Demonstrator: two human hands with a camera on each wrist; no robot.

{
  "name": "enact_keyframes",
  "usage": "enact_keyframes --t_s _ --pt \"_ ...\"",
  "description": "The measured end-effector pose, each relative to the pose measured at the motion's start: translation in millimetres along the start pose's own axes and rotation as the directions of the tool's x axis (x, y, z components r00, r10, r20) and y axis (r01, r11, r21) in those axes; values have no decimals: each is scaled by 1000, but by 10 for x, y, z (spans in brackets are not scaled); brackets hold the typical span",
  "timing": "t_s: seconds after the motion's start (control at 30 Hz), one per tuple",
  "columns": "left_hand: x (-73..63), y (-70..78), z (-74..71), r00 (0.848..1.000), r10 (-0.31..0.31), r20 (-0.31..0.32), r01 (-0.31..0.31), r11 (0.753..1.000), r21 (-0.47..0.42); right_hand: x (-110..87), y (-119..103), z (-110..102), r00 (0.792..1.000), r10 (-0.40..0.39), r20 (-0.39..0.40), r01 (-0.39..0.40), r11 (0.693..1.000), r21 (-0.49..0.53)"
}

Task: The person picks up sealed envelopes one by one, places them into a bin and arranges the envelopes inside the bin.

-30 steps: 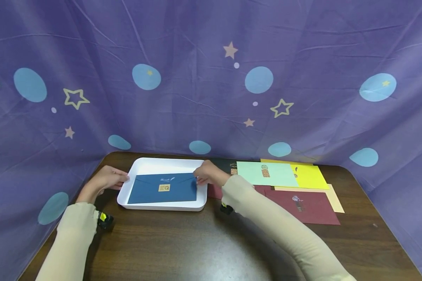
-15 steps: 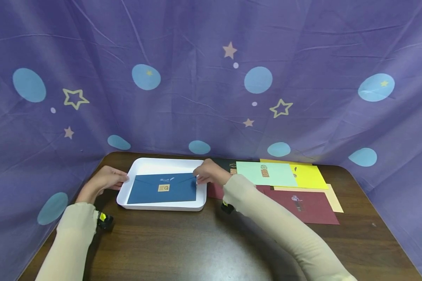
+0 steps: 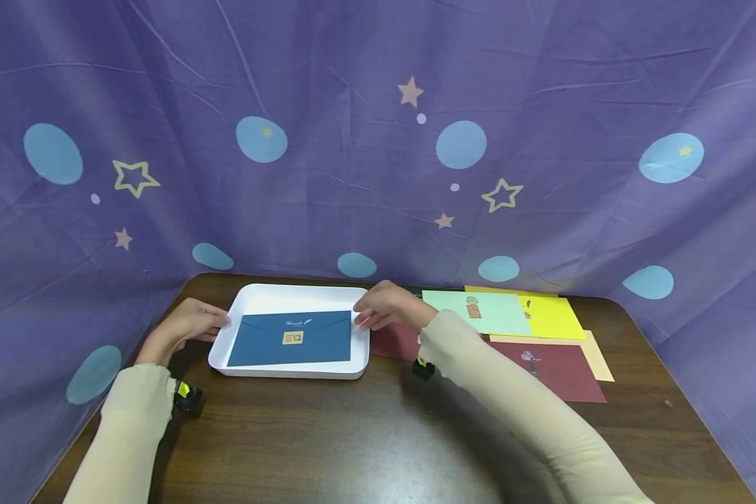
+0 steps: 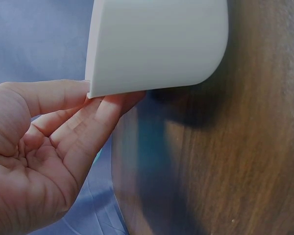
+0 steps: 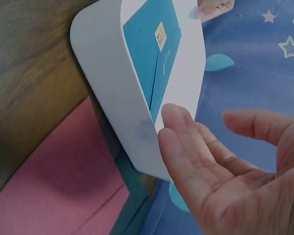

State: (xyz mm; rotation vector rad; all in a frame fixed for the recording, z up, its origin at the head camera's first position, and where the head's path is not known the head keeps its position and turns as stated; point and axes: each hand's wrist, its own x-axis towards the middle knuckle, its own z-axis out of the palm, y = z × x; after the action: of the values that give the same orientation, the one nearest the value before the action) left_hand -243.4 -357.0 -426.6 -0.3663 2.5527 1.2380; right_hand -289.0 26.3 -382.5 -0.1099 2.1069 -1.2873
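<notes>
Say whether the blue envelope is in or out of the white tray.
In: the head view shows the blue envelope inside the white tray, its edges within the rim.

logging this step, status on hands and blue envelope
Left hand pinching white tray. Right hand holding nothing, by the tray's opposite end. Blue envelope inside tray, nothing on top.

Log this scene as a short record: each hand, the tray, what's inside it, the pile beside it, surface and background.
Left hand: pinches the white tray by its rim
Right hand: beside the tray's opposite end, holding nothing
In tray: blue envelope with a pale sticker
Beside tray: overlapping mint envelope, yellow envelope, cream envelope and dark red envelope; more partly hidden
Surface: wooden table
Background: patterned purple curtain
</notes>
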Motion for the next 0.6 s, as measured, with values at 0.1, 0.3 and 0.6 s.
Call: enact_keyframes --t_s 0.1,0.3,0.6 --pt "-4 9 -2 1000 -2 -1 2 1000 3 -43 39 -87 999 -38 30 38 999 -19" --pt "-10 12 1 1000 3 1 -3 1000 4 -162 115 -283 991 -91 94 99 991 -86" --pt "-5 13 1 1000 3 0 -3 1000 9 -331 273 -634 986 -133 100 151 968 -200"
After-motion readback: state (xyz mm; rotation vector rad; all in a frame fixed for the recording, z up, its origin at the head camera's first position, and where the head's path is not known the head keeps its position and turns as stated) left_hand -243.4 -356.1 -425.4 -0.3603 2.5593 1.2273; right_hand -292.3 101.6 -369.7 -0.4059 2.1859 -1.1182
